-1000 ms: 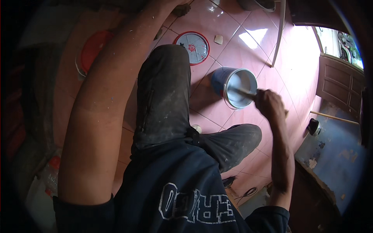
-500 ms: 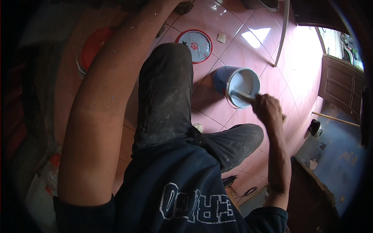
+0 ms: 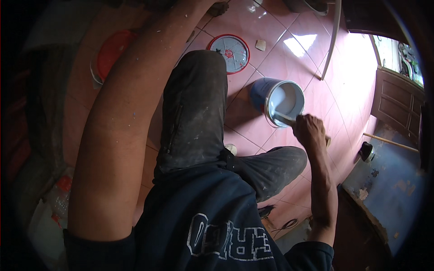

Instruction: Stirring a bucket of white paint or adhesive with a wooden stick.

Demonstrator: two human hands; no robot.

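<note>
My right hand (image 3: pixel 309 128) is closed around the handle of a paintbrush (image 3: pixel 285 119). The brush slants down over the near rim of a blue-grey paint bucket (image 3: pixel 262 98), its head inside by the wall, coated pale. Pale paint (image 3: pixel 285 100) shows in the bucket, which stands on the floor with its wire handle hanging at the near side. My left forearm (image 3: pixel 135 81) stretches away to the upper edge, where the hand leaves the picture; what it touches is hidden.
Pink tiles (image 3: pixel 275 49) make up the floor. A red-rimmed lid (image 3: pixel 230 53) lies beyond my raised knee, beside a small pale scrap (image 3: pixel 261 44). At the far left sits a red round lid (image 3: pixel 115 54). A pale curved pole (image 3: pixel 332 43) and a brown door (image 3: pixel 398 97) are on the right.
My right hand has shifted slightly down, and the brush head now sits closer to the bucket's near wall. The bucket stays put; the whole view has moved slightly.
</note>
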